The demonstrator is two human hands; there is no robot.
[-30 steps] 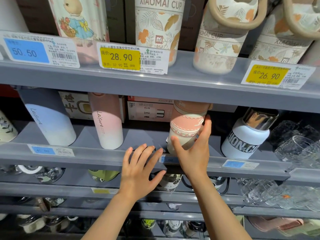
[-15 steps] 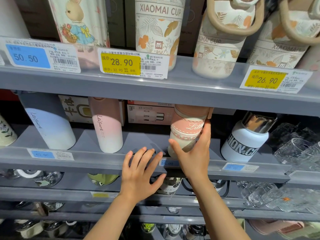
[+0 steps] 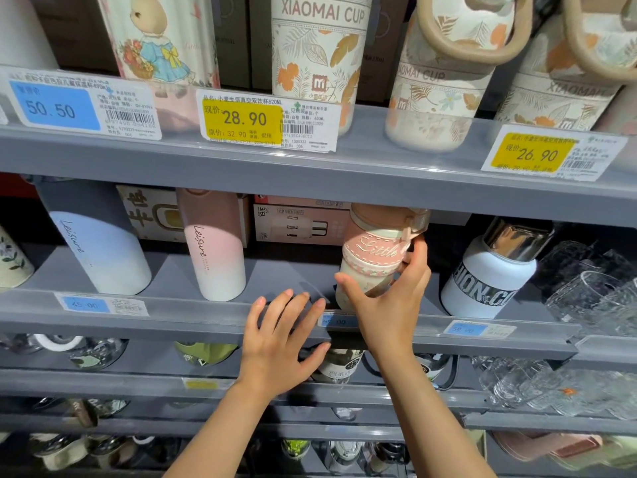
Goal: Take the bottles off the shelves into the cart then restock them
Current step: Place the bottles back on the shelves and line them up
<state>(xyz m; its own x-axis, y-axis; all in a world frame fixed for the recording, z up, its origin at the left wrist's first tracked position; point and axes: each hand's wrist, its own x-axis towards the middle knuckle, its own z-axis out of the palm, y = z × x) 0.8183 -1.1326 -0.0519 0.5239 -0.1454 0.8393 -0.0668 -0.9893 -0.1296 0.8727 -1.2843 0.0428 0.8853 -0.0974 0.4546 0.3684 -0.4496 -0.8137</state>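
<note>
A pink and cream bottle (image 3: 374, 257) marked "Little" stands on the middle grey shelf (image 3: 206, 315), tilted a little. My right hand (image 3: 386, 305) grips its lower body, thumb on the left side and fingers round the right. My left hand (image 3: 282, 343) lies flat with spread fingers against the shelf's front rail, just left of that bottle. On the same shelf stand a pink "Leisure" bottle (image 3: 213, 250), a blue "Leisure" bottle (image 3: 100, 253) and a white bottle (image 3: 489, 274) with a chrome cap. No cart is in view.
The upper shelf (image 3: 379, 174) carries leaf-print "XIAOMAI CUP" bottles (image 3: 317, 53) and a rabbit-print bottle (image 3: 162, 43) behind price tags. Clear glasses (image 3: 593, 298) crowd the right end. Boxes (image 3: 296, 224) stand at the back. Lower shelves hold more bottles and glassware.
My right hand has turned the pink and cream bottle so that its "Little" lettering faces forward. The left hand has barely moved on the rail.
</note>
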